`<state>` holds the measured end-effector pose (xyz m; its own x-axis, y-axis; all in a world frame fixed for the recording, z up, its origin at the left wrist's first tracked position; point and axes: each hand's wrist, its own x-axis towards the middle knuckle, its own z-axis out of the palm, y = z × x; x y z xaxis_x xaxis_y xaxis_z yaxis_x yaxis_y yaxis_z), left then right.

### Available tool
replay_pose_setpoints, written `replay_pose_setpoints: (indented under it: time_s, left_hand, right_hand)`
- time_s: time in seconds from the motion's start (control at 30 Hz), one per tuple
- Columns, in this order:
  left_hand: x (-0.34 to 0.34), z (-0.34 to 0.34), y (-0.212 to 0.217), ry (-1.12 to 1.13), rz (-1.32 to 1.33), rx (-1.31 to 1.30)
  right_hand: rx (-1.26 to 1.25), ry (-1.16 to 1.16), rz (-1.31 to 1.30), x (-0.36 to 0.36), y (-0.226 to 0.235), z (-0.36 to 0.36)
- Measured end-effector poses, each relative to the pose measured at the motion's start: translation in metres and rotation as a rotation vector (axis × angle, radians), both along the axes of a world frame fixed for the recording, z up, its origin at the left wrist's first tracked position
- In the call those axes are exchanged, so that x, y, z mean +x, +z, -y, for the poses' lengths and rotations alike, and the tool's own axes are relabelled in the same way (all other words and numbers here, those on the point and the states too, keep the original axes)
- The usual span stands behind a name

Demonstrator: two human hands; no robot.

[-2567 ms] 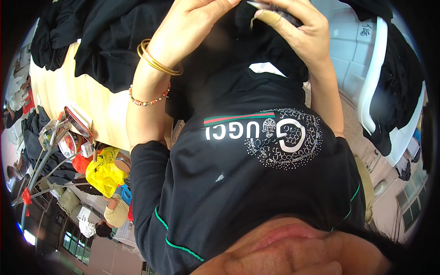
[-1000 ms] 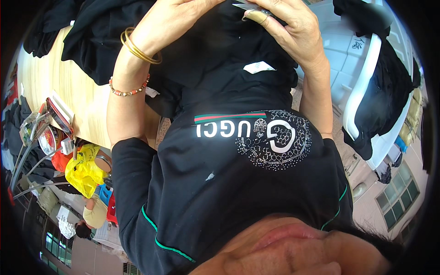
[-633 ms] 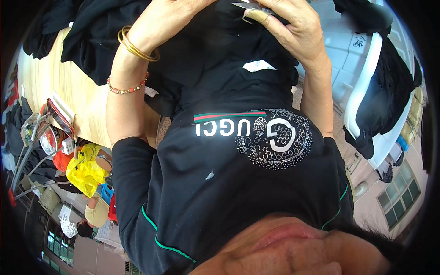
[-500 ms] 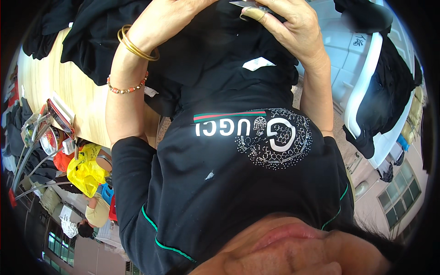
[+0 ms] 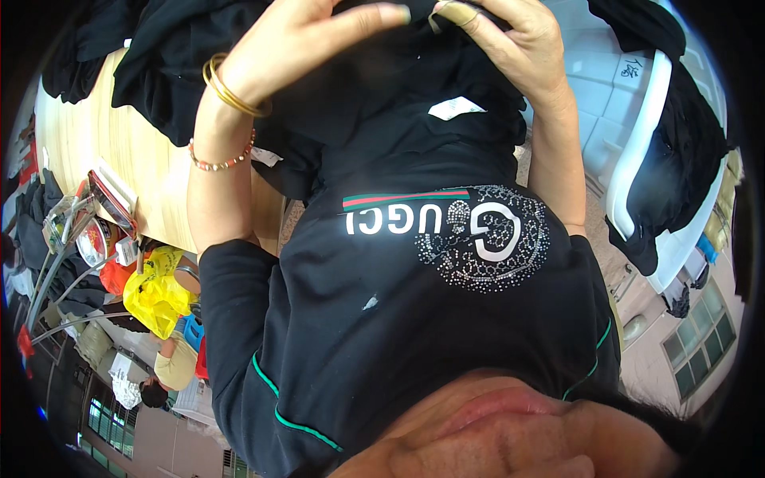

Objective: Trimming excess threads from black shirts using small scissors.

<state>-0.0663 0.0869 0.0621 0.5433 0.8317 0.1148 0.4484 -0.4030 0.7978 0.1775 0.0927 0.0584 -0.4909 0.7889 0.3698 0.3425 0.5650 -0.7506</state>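
Observation:
Black cloth (image 5: pixel 374 95) lies bunched over my lap, with a white label (image 5: pixel 456 107) on it. Above the cloth, my left hand (image 5: pixel 315 40) has its thumb stretched out to the right; the upper edge cuts off its other fingers. My right hand (image 5: pixel 532 48) is bent inward across from it, with a tan wrap (image 5: pixel 458 13) on its thumb. Its fingers curl near the upper edge, and what they hold is out of sight. A gap separates the two thumbs, with the black cloth showing between them.
A light wooden table (image 5: pixel 88 135) stands at the left, with more black cloth (image 5: pixel 171 80) on it. Clutter and a yellow plastic bag (image 5: pixel 159 295) are beside it. At the right, a white tub (image 5: pixel 637 151) has black cloth (image 5: pixel 689 151) over its rim. Another person (image 5: pixel 174 362) is behind at lower left.
My left hand has come lower and its thumb now points right, apart from the right hand. The small metal blade seen between the right thumb and fingers no longer shows.

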Motion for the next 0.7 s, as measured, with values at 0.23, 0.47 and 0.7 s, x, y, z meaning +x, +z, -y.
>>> replay_pose_setpoints:
  time_s: [0.23, 0.47, 0.7]
  left_hand:
    - [-0.017, 0.031, -0.016, 0.142, -0.255, 0.781]
    - [-0.042, 0.043, -0.037, 0.368, 0.093, 0.939]
    - [-0.055, 0.048, -0.048, 0.500, 0.219, 0.790]
  right_hand:
    - [-0.455, -0.137, 0.253, 0.014, -0.015, 0.002]
    - [-0.788, -0.146, 0.034, 0.016, -0.028, 0.005]
    - [-0.780, 0.049, -0.071, 0.015, -0.049, 0.004]
